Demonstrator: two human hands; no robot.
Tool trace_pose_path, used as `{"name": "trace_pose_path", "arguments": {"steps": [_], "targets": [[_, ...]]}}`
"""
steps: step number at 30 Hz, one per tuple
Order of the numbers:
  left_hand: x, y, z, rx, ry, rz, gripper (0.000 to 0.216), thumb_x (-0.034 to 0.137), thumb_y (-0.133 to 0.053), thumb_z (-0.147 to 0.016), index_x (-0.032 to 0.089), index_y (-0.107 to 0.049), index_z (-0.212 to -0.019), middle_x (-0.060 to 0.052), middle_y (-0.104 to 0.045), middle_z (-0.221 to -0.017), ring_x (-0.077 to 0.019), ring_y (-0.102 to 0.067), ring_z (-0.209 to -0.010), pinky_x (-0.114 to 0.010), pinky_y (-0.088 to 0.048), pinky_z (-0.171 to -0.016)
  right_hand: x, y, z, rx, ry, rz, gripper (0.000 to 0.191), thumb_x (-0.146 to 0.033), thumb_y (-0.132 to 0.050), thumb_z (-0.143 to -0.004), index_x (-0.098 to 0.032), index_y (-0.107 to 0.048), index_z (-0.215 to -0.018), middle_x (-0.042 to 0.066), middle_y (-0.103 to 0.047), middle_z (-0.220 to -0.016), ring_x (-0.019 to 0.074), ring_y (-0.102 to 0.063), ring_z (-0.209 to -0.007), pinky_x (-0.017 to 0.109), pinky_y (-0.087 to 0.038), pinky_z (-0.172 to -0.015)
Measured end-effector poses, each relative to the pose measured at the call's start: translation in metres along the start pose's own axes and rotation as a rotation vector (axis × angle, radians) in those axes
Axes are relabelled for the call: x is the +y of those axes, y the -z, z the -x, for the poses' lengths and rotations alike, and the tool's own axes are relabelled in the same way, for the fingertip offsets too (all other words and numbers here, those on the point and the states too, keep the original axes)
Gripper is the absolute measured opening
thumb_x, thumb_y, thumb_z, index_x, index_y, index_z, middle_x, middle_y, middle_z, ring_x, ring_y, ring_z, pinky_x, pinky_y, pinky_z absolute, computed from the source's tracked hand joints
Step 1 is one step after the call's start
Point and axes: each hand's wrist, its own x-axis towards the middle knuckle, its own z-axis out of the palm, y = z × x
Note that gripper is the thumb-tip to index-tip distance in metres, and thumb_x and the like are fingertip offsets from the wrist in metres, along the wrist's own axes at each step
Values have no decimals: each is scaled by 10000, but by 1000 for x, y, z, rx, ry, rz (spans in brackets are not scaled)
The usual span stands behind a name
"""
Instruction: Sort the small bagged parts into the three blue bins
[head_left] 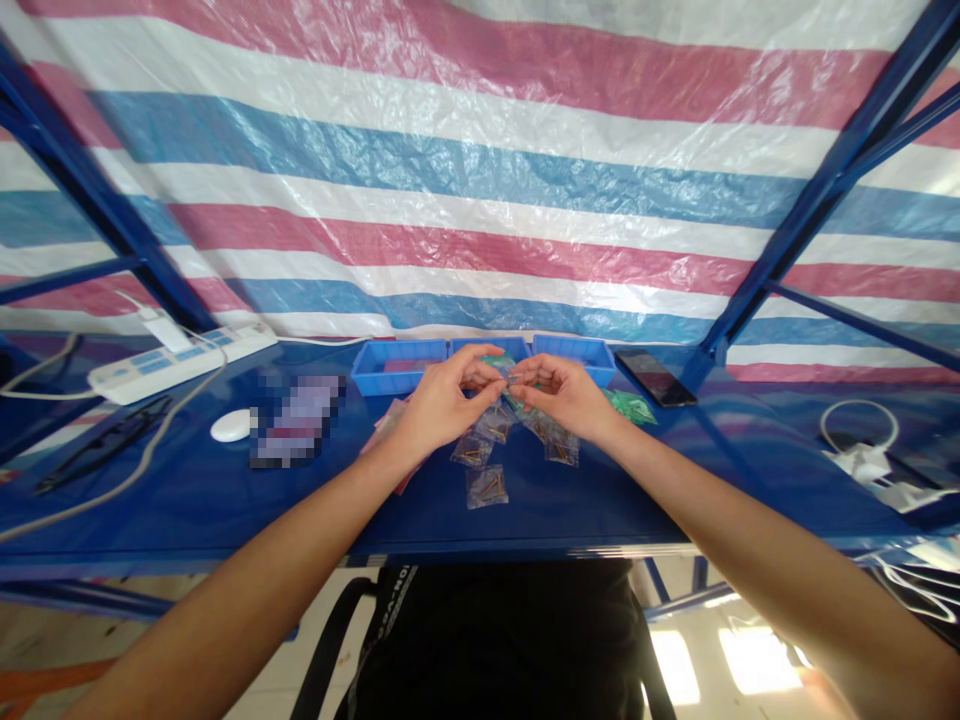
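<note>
My left hand and my right hand meet over the middle of the table, fingertips almost touching. Both pinch what looks like the edge of a small clear plastic bag, mostly hidden by fingers. Below them lie several small clear bags with brass-coloured screw-like pieces inside; the nearest screw bag rests alone toward the table's front edge. Green plastic packets show beside my right wrist, and pink packets lie partly under my left wrist.
Three blue trays stand in a row behind my hands. A phone lies to the right. On the left are a white power strip, a cable, a white rounded object and a blurred-out item. A white charger sits far right.
</note>
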Motion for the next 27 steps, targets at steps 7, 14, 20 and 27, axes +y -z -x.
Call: {"name": "trace_pose_path", "arguments": {"steps": [7, 14, 20, 27], "targets": [[4, 5, 1, 9, -112, -296, 448, 342, -634, -1017, 215, -582, -1444, -110, -734, -1295, -229, -748, -992, -376, -606, -911, 5, 7, -5, 89, 52, 79, 356, -472, -828, -858, -242, -693, -1094, 24, -755, -919, 193, -710, -804, 322, -580, -703], [0, 6, 1, -72, -161, -459, 313, 338, -560, -1051, 210, -668, -1316, -99, -727, -1218, -263, -722, -1069, -420, -566, -1016, 10, 62, -12, 354, 267, 713, 214, -301, -649, -964, -213, -799, -1088, 91, -742, -1011, 249, -691, -860, 426, -574, -849], [-4, 12, 1, -82, -161, -525, 298, 314, -540, -1052, 186, -703, -1265, -115, -727, -1212, -283, -700, -1138, -437, -548, -1051, 12, 86, -15, 335, 274, 995, 259, -348, -686, -959, -193, -804, -1131, 122, -763, -1006, 333, -674, -1007, 523, -504, -1033], [-8, 11, 2, -131, -180, -564, 273, 319, -543, -1047, 212, -742, -1200, -99, -732, -1144, -280, -704, -1118, -424, -546, -1057, -9, 53, -4, -88, 318, 935, 223, -389, -631, -1030, -238, -789, -1072, 75, -758, -888, 275, -686, -894, 400, -516, -840]]}}
